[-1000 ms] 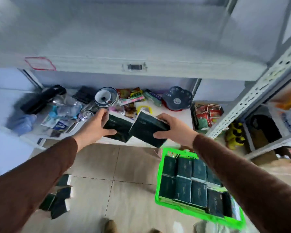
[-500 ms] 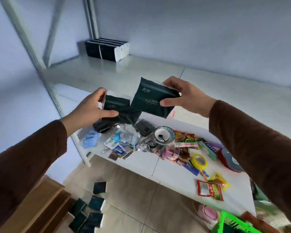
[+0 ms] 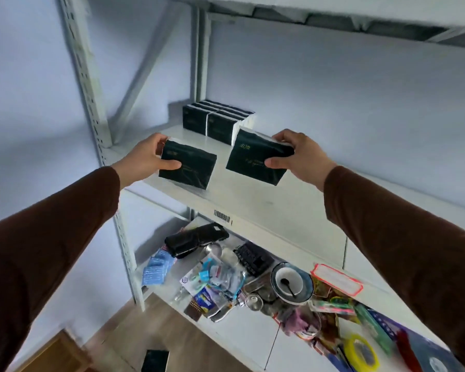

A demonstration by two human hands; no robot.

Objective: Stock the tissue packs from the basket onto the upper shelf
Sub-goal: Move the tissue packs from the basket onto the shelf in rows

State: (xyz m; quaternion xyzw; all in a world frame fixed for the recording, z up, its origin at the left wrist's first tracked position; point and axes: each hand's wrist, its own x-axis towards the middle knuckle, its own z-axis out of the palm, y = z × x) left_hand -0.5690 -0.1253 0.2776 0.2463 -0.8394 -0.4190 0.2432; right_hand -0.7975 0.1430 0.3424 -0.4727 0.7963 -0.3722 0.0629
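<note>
My left hand [image 3: 145,158] grips a dark green tissue pack [image 3: 189,167] by its left end, thumb across the front. My right hand [image 3: 301,154] grips a second dark tissue pack [image 3: 253,158] by its right end. I hold both packs just above the front part of the white upper shelf [image 3: 242,200]. Behind them, in the shelf's back left corner, stands a row of several dark tissue packs [image 3: 216,120]. The basket is out of view.
The lower shelf [image 3: 253,331] carries clutter: a black case [image 3: 193,241], blue packets [image 3: 156,268], a bowl with a spoon [image 3: 290,284], snack packets, a yellow tape roll [image 3: 360,351]. A white perforated upright [image 3: 91,103] stands left. One dark pack [image 3: 155,361] lies on the floor.
Both hands rose with their packs from lower-shelf height to the upper shelf and moved apart. The view swung up, and the stacked packs at the back came closer.
</note>
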